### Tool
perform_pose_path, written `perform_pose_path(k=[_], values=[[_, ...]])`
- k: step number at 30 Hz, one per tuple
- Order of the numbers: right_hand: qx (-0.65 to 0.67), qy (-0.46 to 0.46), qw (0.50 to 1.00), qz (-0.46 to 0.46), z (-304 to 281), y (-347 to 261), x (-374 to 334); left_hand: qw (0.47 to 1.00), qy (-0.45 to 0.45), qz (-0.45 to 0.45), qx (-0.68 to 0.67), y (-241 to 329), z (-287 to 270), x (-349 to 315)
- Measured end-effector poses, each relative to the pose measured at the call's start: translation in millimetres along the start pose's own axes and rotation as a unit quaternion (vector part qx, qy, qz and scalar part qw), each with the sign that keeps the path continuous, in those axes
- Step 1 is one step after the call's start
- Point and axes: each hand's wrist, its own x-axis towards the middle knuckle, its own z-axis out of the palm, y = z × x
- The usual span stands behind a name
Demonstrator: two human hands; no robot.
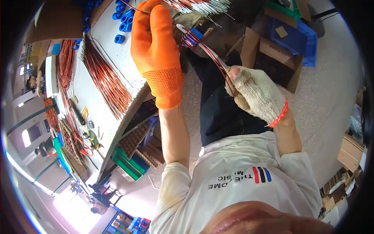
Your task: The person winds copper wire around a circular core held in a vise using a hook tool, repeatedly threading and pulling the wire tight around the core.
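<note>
left hand in orange glove clamps wire coil; right hand grips flat tool threaded through it, lacing appears partway done.

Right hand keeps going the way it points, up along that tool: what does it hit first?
Likely the red-and-blue wire coil near the flat tool's tip. The right hand grips that tool, which slants up-left toward the coil. Depth is unclear, so contact order with the left hand is uncertain.

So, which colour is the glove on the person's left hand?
Bright orange, with a knitted orange cuff: the rubber-coated glove on the left hand. The head view shows it best.
</note>
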Motion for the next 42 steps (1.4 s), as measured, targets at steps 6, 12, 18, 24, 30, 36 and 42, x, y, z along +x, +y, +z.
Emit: perform_pose_path(k=[6, 12, 18, 24, 30, 36, 42], values=[[0.164, -0.102, 0.980, -0.056, -15, 58, -4, 0.959, 0.104, 0.119, 0.234, 8, 4, -4], [-0.126, 0.002, 0.982, 0.142, -65, 0, -118, 0.821, -0.188, 0.430, 0.325, 43, -39, 9], [-0.312, 0.112, 0.933, 0.136, -126, 22, -157, 0.628, -0.223, 0.581, 0.467, 45, 4, -28], [-0.246, 0.162, 0.955, 0.028, -92, 32, -105, 0.926, -0.317, 0.085, 0.188, 80, -8, 42], [-0.280, 0.041, 0.952, -0.117, -49, 20, -46, 0.983, -0.163, 0.053, 0.062, 74, 15, 18], [-0.373, 0.091, 0.905, -0.186, -41, 16, -30, 0.973, -0.135, 0.168, 0.080, 63, 13, 19], [-0.503, 0.130, 0.813, -0.264, 13, -20, -14, 0.997, -0.035, 0.002, -0.066, 26, 6, 18]])
